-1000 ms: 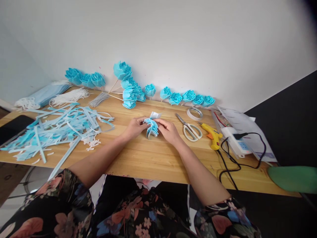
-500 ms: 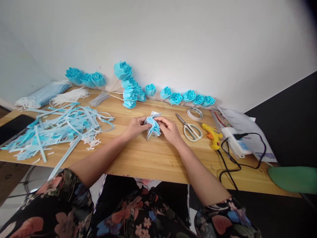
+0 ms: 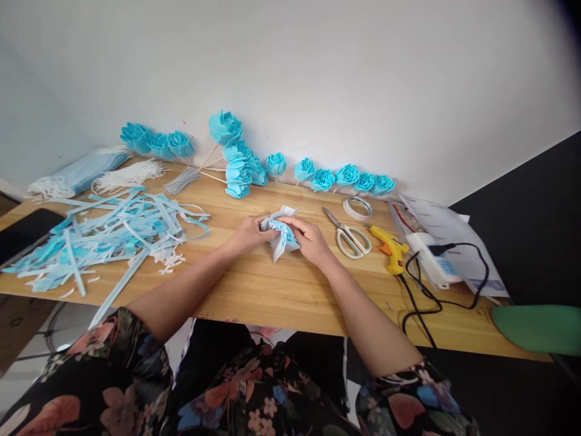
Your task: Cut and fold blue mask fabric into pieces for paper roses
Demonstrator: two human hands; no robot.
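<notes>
A: Where's the bundle [image 3: 285,238]?

B: Between both hands, over the middle of the table [image 3: 263,297]; blue folds inside, paler flaps outside. I can't tell whether it touches the wood.

A: And the hands?

B: The left hand [image 3: 251,234] is mostly closed, its thumb pressed on the near folds. The right hand [image 3: 311,238] grips the other side, fingers bent over the top. Between them they hide both ends of the bundle.

A: What's close by on the right?

B: The scissors [image 3: 348,234], just beside the right hand, blades pointing away. The tape [image 3: 357,209] lies behind them, the glue gun [image 3: 389,248] to their right. Its cord [image 3: 408,301] crosses the table and drops over the front edge, near the power strip [image 3: 433,261] and papers [image 3: 458,242].

A: What crowds the left?

B: A loose heap of strips [image 3: 122,224], one long piece trailing over the edge by the left sleeve [image 3: 147,351]. The phone [image 3: 29,233] sits at the heap's far side. Behind are masks [image 3: 93,168], white loops [image 3: 129,175] and grey wires [image 3: 181,181].

A: Along the wall [image 3: 290,72]?

B: Blue flowers [image 3: 226,128], some on sticks [image 3: 209,155].
</notes>
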